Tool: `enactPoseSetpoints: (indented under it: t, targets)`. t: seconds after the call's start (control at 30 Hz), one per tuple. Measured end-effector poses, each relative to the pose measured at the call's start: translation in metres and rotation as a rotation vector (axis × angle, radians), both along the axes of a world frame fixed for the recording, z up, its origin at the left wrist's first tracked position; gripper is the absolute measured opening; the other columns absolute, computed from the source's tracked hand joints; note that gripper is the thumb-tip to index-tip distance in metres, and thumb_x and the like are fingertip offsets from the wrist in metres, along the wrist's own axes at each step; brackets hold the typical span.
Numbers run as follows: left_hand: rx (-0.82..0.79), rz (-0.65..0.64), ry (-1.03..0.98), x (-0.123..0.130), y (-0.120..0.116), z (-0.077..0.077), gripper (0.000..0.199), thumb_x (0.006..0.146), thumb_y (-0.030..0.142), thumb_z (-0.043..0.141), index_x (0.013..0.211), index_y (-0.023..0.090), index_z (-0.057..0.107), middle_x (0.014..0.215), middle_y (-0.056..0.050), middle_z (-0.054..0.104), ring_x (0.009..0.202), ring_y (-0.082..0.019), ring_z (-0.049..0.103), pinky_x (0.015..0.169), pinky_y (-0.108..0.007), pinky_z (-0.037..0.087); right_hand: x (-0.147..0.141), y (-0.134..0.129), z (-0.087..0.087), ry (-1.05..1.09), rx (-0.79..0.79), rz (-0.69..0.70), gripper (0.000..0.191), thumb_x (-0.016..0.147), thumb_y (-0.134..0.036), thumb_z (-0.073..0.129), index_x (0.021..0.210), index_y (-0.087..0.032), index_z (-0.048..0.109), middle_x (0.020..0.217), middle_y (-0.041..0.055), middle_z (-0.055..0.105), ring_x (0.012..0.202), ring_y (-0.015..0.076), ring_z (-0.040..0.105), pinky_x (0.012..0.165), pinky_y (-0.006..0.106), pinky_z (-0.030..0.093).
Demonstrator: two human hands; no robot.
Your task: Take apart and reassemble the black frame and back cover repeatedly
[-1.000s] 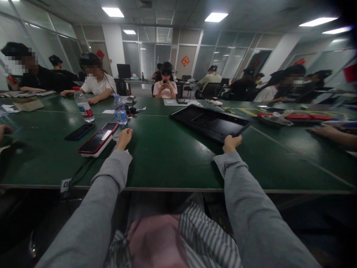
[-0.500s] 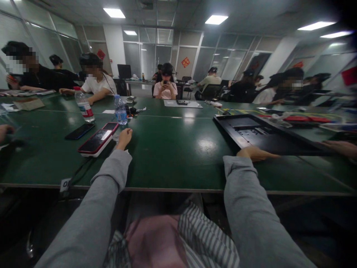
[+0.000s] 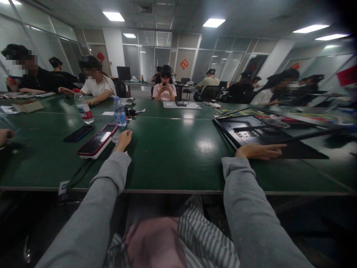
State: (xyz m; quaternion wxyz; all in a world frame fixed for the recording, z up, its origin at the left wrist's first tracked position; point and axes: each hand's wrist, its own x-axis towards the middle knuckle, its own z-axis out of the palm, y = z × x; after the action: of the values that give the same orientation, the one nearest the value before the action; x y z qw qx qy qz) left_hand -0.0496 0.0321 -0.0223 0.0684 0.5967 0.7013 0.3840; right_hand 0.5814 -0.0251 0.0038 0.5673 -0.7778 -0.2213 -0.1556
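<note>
We should hold level the flat black rectangular panel (image 3: 266, 137) at right, our bare right hand (image 3: 259, 151) stretching fingers along its near edge, firmness unclear, our bare left hand (image 3: 124, 140) loosely curled, any contents hidden.

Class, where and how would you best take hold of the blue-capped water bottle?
Probably around the body of the blue-capped water bottle, coming from the near side, where the left hand is. It stands upright and is roughly cylindrical, suiting a wrapping grip; small dark items crowd its right.
</note>
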Motion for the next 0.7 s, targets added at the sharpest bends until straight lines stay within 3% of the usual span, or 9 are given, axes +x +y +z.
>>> enactPoseSetpoints:
  t: [0.03, 0.1, 0.2, 0.37, 0.5, 0.7]
  targets:
    - [0.001, 0.004, 0.002, -0.001, 0.001, -0.001, 0.039, 0.101, 0.028, 0.048, 0.128, 0.009, 0.069, 0.133, -0.02, 0.069, 0.127, -0.029, 0.063, 0.111, -0.039, 0.044, -0.008, 0.008, 0.007, 0.082, 0.027, -0.076, 0.086, 0.088, -0.01, 0.031, 0.168, -0.014, -0.003, 0.152, 0.0327, 0.021, 0.151, 0.0371, 0.028, 0.119, 0.062, 0.023]
    - [0.001, 0.01, 0.002, -0.002, 0.003, -0.003, 0.039, 0.101, 0.028, 0.049, 0.128, 0.009, 0.069, 0.132, -0.019, 0.069, 0.126, -0.029, 0.063, 0.11, -0.039, 0.045, -0.024, 0.02, 0.017, 0.013, 0.032, -0.042, 0.09, 0.085, -0.009, 0.04, 0.168, -0.016, 0.006, 0.154, 0.0272, 0.026, 0.153, 0.035, 0.022, 0.123, 0.057, 0.016]
    - [0.004, 0.014, -0.004, -0.002, 0.004, -0.005, 0.039, 0.101, 0.028, 0.05, 0.129, 0.009, 0.068, 0.132, -0.019, 0.069, 0.124, -0.028, 0.064, 0.108, -0.039, 0.046, -0.049, 0.027, 0.022, -0.244, 0.025, 0.16, 0.087, 0.084, -0.008, 0.044, 0.167, -0.014, 0.016, 0.154, 0.0244, 0.033, 0.149, 0.0334, 0.025, 0.123, 0.054, 0.018]
    - [0.026, 0.006, -0.017, -0.001, 0.004, -0.004, 0.036, 0.1, 0.025, 0.049, 0.126, 0.01, 0.07, 0.13, -0.019, 0.07, 0.123, -0.028, 0.065, 0.108, -0.039, 0.047, -0.091, 0.028, 0.024, -0.565, -0.037, 0.484, 0.069, 0.097, -0.022, 0.04, 0.163, -0.01, 0.025, 0.141, 0.0244, 0.044, 0.133, 0.0308, 0.036, 0.119, 0.055, 0.025]
    - [0.058, -0.022, -0.038, -0.001, 0.004, -0.003, 0.034, 0.099, 0.026, 0.052, 0.123, 0.012, 0.071, 0.127, -0.018, 0.071, 0.12, -0.028, 0.066, 0.107, -0.04, 0.048, -0.109, 0.036, 0.023, -0.574, 0.094, 0.535, 0.064, 0.104, -0.035, 0.026, 0.164, -0.012, 0.023, 0.143, 0.0226, 0.045, 0.132, 0.0303, 0.041, 0.116, 0.056, 0.032]
    - [0.089, -0.118, -0.105, 0.005, 0.001, 0.003, 0.044, 0.097, 0.038, 0.06, 0.132, 0.012, 0.065, 0.122, -0.017, 0.073, 0.111, -0.027, 0.069, 0.101, -0.039, 0.051, -0.102, 0.05, 0.008, -0.477, 0.197, 0.617, 0.068, 0.104, -0.044, 0.025, 0.163, -0.011, 0.026, 0.145, 0.0231, 0.048, 0.134, 0.0316, 0.048, 0.114, 0.057, 0.036]
